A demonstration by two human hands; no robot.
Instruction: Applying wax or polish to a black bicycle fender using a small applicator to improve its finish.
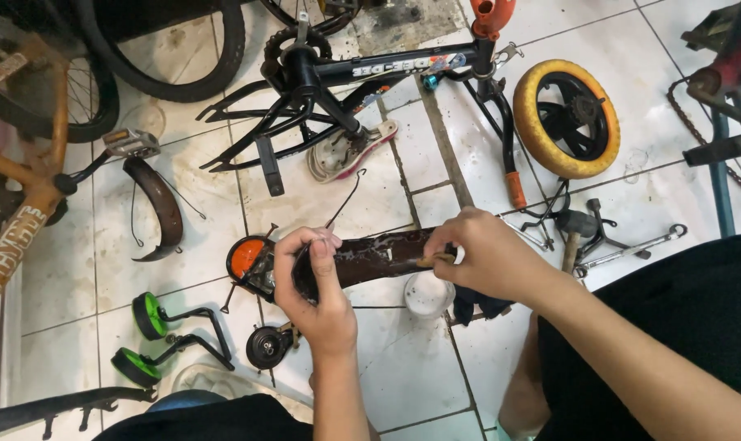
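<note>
My left hand (315, 286) grips one end of a dark curved bicycle fender (370, 255), holding it level over the tiled floor. An orange reflector (245, 257) sits at that end, just left of my fingers. My right hand (481, 255) is closed on the fender's other end, with a small tan object pinched between its fingers and pressed to the wet-looking surface. A thin wire stay (348, 196) rises from the fender. Directly below the fender stands a small white cup (428, 294).
An upside-down black bicycle frame (338, 82) lies ahead, with a sandal (350, 151) under it. A yellow-tyred wheel (568, 118), another fender (160, 204), green training wheels (146, 339), a wrench (632, 249) and an orange bike (23, 196) surround me.
</note>
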